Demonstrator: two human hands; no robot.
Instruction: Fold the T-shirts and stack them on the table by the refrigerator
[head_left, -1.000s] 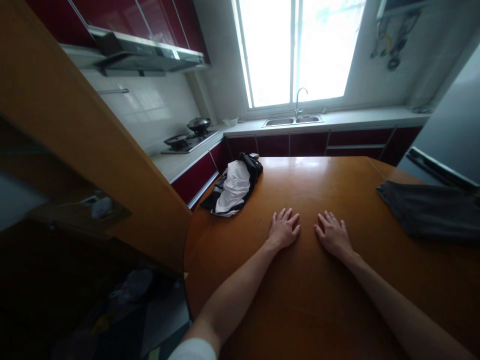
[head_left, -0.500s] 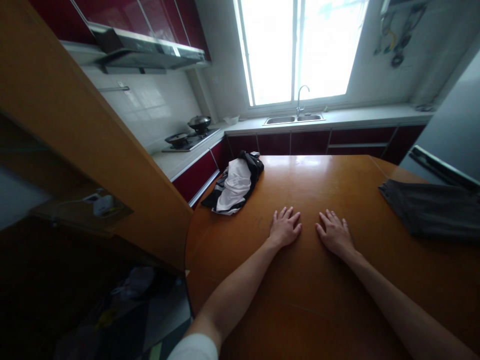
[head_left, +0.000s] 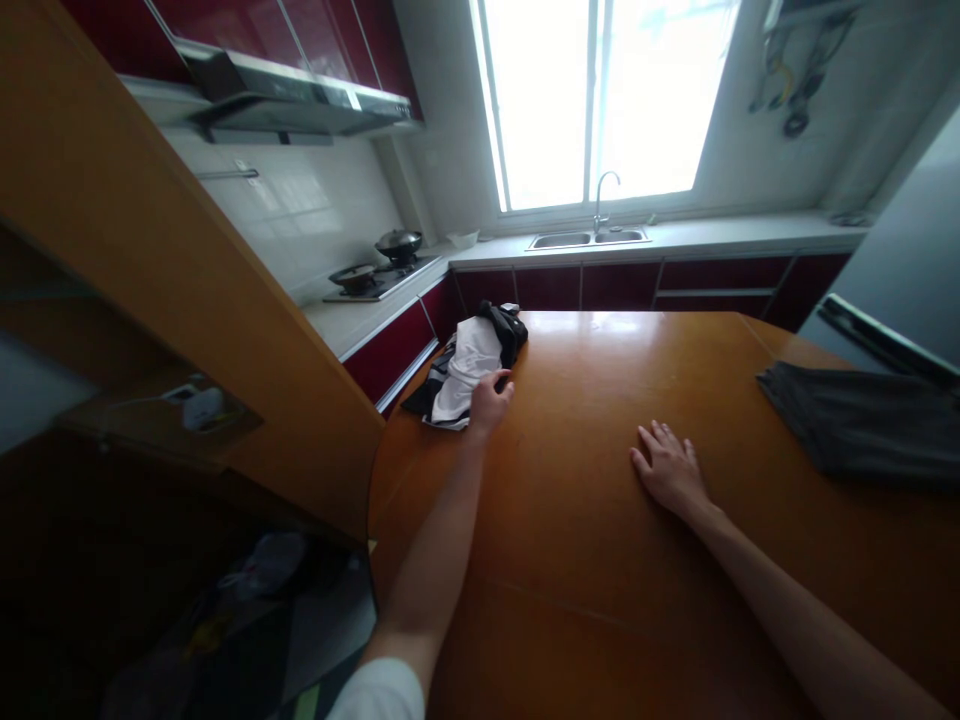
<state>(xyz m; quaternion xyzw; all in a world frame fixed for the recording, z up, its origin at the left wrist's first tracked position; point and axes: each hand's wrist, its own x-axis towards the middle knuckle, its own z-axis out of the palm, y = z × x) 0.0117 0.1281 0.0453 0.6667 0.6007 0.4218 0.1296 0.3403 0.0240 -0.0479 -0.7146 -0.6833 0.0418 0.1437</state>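
My left hand (head_left: 491, 402) is at the near right edge of a bunched black-and-white garment (head_left: 471, 358) on the left side of the table. Its fingers are bent, with a gap between thumb and forefinger, and nothing shows in its grasp. Whether the fingertips touch the cloth I cannot tell. My right hand (head_left: 670, 468) lies flat on the wooden table (head_left: 585, 540), palm down with fingers spread. Farther right lies a folded dark grey cloth (head_left: 870, 420), apart from that hand.
Beyond the table runs a white counter with a double sink (head_left: 589, 239) and tap under a window. Two pans (head_left: 397, 244) stand on the stove at left. A wooden partition (head_left: 225, 270) borders the table's left side, and a fridge (head_left: 911, 240) stands at right.
My left hand has lifted from the tabletop and moved left and away from me to the garment, its fingers now bent. My right hand has stayed in place.
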